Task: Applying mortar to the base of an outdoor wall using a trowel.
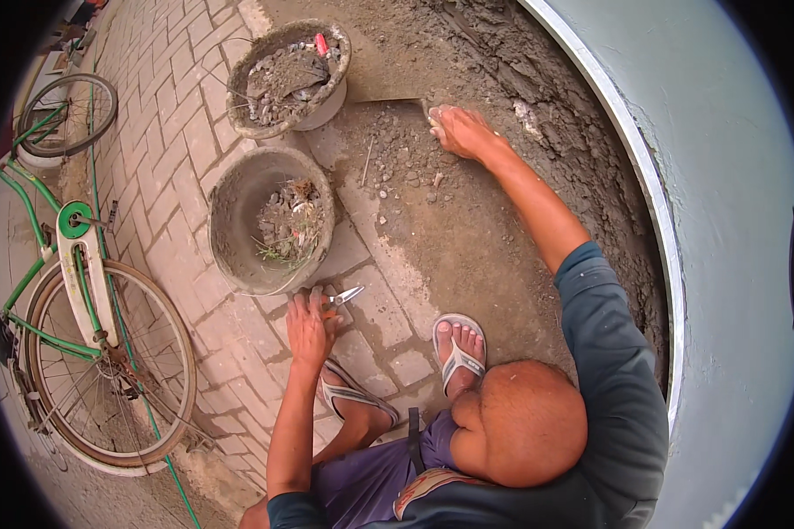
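My right hand [465, 132] is closed at the near end of a thin, flat, trowel-like blade [386, 97], coated in dirt and lying low over the loose soil. Its handle is hidden in my fingers. Beside the near rim of a grey bucket [225, 207], my left hand [310, 333] is closed around a small tool [348, 295] with a shiny pointed blade and a bit of orange at its base. Dry grass, soil and rubble [289, 220] lie inside this bucket. Just beyond it stands a second bucket [333, 99], filled with rubble and a red scrap.
Grey pavers [172, 167] run along the left, where a green bicycle [88, 282] lies or leans. A strip of dug, lumpy earth [582, 150] borders a pale wall [732, 203] with a white edge on the right. My sandalled feet [459, 353] are close to the soil.
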The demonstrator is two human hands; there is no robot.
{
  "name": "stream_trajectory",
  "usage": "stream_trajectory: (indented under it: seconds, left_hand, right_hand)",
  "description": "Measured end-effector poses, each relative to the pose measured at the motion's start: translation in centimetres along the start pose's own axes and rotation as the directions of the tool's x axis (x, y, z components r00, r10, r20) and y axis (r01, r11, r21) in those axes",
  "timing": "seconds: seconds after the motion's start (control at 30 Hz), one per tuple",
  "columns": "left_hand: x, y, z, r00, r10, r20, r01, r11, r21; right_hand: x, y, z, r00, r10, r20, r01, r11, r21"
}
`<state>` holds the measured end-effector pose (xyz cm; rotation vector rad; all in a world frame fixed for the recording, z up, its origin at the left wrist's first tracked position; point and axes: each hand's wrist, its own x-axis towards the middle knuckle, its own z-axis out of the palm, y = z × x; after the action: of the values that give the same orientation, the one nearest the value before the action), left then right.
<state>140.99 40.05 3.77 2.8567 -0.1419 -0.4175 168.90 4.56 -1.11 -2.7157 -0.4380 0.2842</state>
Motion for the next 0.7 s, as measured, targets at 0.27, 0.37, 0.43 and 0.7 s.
stream_trajectory:
  seconds: [0.27,0.37,0.43,0.7]
  left_hand:
    - [8.2,7.4,5.1,0.973,0.181,-0.146,-0.21,0.952,-0.222]
    - [13.2,8.8,6.6,0.929,0.15,-0.338,-0.228,0.952,-0.206]
    - [16.7,9.2,6.9,0.912,0.121,-0.393,-0.214,0.956,-0.202]
    - [21.0,11.7,7.9,0.903,0.095,-0.42,-0.189,0.964,-0.189]
  right_hand:
    - [-9.8,3.8,1.9,0.989,0.105,-0.104,-0.082,0.976,0.202]
    - [-9.2,3.5,2.6,0.945,0.303,-0.126,-0.281,0.946,0.162]
    - [-10.5,1.6,4.6,0.938,0.313,-0.148,-0.296,0.947,0.128]
    - [-16.0,-6.2,7.2,0.975,0.222,-0.01,-0.201,0.901,0.385]
